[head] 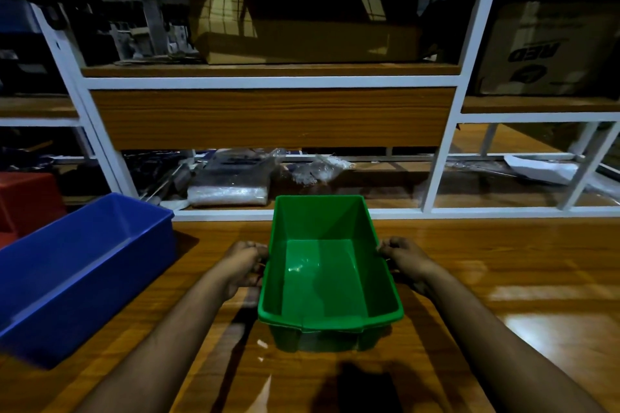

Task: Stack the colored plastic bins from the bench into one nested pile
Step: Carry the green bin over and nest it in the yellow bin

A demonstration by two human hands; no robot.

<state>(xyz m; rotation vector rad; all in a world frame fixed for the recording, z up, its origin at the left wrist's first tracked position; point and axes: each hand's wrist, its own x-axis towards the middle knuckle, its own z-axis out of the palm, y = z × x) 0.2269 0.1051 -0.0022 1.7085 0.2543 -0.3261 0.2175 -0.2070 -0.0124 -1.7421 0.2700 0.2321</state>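
1. Near the bench's front edge, at its middle, my two forearms reach forward over the glossy wooden bench (469,245).
2. Between my hands sits the green bin (327,265), open side up, nothing in it, its long sides running away from me.
3. My left hand (243,266) grips the bin's left rim, fingers curled around the lip.
4. My right hand (404,260) grips the right rim the same way, knuckles bent over the edge.
5. Whether the green bin rests on the bench or hangs just above it, I cannot tell.
6. Toward the left edge lies the blue bin (84,265), larger, open side up, set at an angle, apart from the green one.
7. Behind it at the far left corner stands a red bin (28,201), partly hidden.
8. Along the back edge rises a white-framed shelf (268,81) holding cardboard boxes (302,43) and plastic-wrapped packets (231,184).
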